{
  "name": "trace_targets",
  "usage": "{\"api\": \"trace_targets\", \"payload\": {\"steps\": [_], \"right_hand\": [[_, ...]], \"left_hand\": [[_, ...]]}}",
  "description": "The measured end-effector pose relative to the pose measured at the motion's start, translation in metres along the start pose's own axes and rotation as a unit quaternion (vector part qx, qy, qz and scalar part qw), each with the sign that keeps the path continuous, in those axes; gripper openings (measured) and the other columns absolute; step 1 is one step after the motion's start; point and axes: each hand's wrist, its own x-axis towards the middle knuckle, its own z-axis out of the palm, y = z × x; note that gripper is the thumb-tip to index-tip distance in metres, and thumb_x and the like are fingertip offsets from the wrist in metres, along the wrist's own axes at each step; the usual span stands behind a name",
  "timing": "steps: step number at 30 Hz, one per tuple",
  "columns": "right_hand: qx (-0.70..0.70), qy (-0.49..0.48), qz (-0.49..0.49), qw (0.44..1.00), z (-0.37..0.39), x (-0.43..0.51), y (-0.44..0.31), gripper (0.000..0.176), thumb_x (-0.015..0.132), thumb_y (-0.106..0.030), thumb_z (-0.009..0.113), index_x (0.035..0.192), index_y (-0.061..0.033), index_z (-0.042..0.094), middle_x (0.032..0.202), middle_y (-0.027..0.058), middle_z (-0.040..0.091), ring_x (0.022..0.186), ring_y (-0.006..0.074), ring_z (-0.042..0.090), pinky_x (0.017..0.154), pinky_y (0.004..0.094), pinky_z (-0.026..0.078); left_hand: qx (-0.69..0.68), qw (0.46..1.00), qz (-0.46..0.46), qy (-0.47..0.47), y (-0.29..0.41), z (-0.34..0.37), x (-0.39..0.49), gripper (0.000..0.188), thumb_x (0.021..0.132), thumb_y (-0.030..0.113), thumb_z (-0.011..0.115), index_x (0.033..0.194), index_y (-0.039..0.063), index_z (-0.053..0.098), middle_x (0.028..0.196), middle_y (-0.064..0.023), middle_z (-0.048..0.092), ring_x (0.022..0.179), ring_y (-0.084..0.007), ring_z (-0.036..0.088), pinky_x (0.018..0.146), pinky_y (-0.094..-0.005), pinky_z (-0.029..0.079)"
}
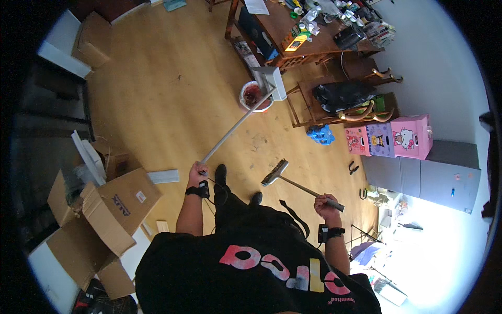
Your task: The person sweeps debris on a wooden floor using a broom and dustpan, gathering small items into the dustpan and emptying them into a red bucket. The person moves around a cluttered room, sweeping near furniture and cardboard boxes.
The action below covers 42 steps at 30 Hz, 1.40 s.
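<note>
My left hand (198,172) is closed around the end of a long metal handle (231,131). At its far end a light grey dustpan (273,80) is held over the rim of a white waste bin (243,103). Reddish-brown contents show inside the bin. In my right hand (327,205) is a broom handle (301,187), gripped near its top. The broom head (275,172), grey with dark bristles, points away from me above the wood floor. Whether anything lies in the dustpan cannot be told.
A cluttered wooden desk (274,23) stands ahead, beside a wooden chair (310,98) bearing a black bag. A blue plastic bag (321,134) lies on the floor. Decorated storage boxes (410,137) and a grey refrigerator (443,180) are at right. Open cardboard boxes (125,200) crowd the left.
</note>
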Motion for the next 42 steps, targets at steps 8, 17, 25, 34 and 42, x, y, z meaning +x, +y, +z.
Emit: {"api": "trace_targets", "payload": {"steps": [8,17,25,34,42], "right_hand": [[-0.016,0.028,-0.009,0.999,0.010,-0.006,0.018,0.014,0.083,-0.015,0.055,0.076,-0.0031,0.052,0.068,0.0032,0.054,0.060,0.0145,0.054,0.062,0.0306,0.043],[-0.026,0.047,-0.056,0.997,0.019,-0.012,0.023,0.013,0.082,-0.016,0.052,0.074,-0.0054,0.052,0.066,0.0017,0.053,0.061,0.0139,0.054,0.061,0.0304,0.043],[-0.059,0.029,-0.057,0.996,0.034,-0.009,0.028,0.014,0.085,-0.016,0.051,0.077,-0.0044,0.053,0.070,0.0019,0.056,0.062,0.0143,0.054,0.063,0.0311,0.043],[-0.096,0.022,-0.043,0.994,0.055,0.008,0.043,0.012,0.085,-0.015,0.051,0.081,-0.0038,0.053,0.069,0.0013,0.055,0.061,0.0136,0.053,0.063,0.0310,0.042],[-0.089,-0.018,0.006,0.996,0.058,0.006,0.052,0.011,0.086,-0.014,0.051,0.087,-0.0030,0.053,0.072,0.0011,0.056,0.062,0.0126,0.052,0.064,0.0284,0.042]], "left_hand": [[-0.006,0.999,-0.049,-0.011,0.009,-0.021,0.004,0.033,0.093,0.013,0.052,0.063,0.013,0.037,0.052,0.0010,0.035,0.045,-0.0108,0.039,0.050,-0.0263,0.038],[-0.108,0.992,-0.043,0.043,0.003,-0.039,0.035,0.023,0.091,0.012,0.051,0.070,0.010,0.043,0.052,0.0002,0.038,0.044,-0.0112,0.042,0.046,-0.0253,0.039],[-0.112,0.988,-0.095,0.039,0.011,-0.052,0.003,0.029,0.098,0.023,0.052,0.075,0.009,0.044,0.053,0.0026,0.038,0.043,-0.0100,0.039,0.046,-0.0260,0.039],[-0.074,0.993,-0.092,-0.002,0.020,-0.053,-0.001,0.030,0.101,0.025,0.048,0.077,0.008,0.043,0.053,0.0010,0.038,0.043,-0.0101,0.038,0.045,-0.0244,0.039],[-0.082,0.993,-0.085,0.006,0.022,-0.057,0.000,0.041,0.098,0.027,0.051,0.062,0.013,0.038,0.052,0.0025,0.033,0.043,-0.0098,0.034,0.045,-0.0233,0.034]]}}
